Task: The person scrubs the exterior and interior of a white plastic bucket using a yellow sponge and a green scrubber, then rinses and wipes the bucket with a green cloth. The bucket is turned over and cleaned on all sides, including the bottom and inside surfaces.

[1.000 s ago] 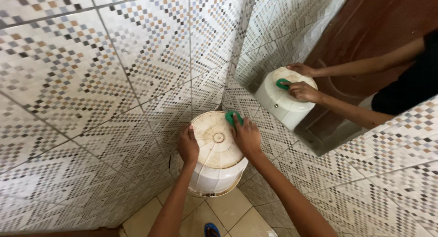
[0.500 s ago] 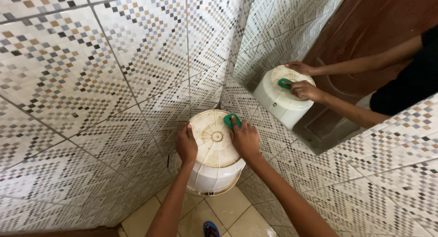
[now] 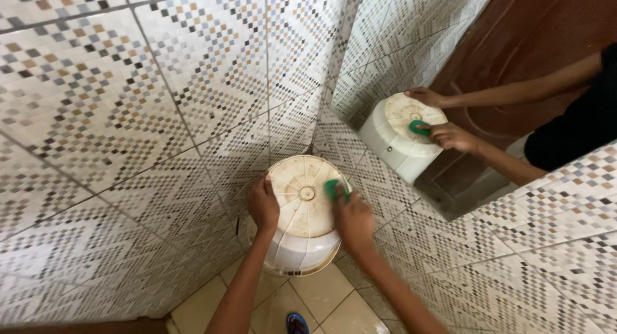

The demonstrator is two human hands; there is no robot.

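The upturned white plastic bucket [image 3: 302, 212] sat in the corner of the patterned tile walls [image 3: 160, 102], its stained, ribbed base facing up. The left hand [image 3: 263, 204] curled its fingers over the base's left edge, steadying it. The right hand [image 3: 352, 219] pressed a small green scrubbing pad [image 3: 333, 189] under closed fingertips, just right of the base's centre hub.

The bucket seemed to rest on its rim, so a hard push toward the right edge could probably have tipped it or slid it off the floor tiles [image 3: 321, 295]. A wet pad might also have slipped from under the fingers.

The base looked yellowed with brownish grime, darkest along the ribs; the side wall below the fingers was cleaner. A wall mirror [image 3: 488, 83] repeated the scene.
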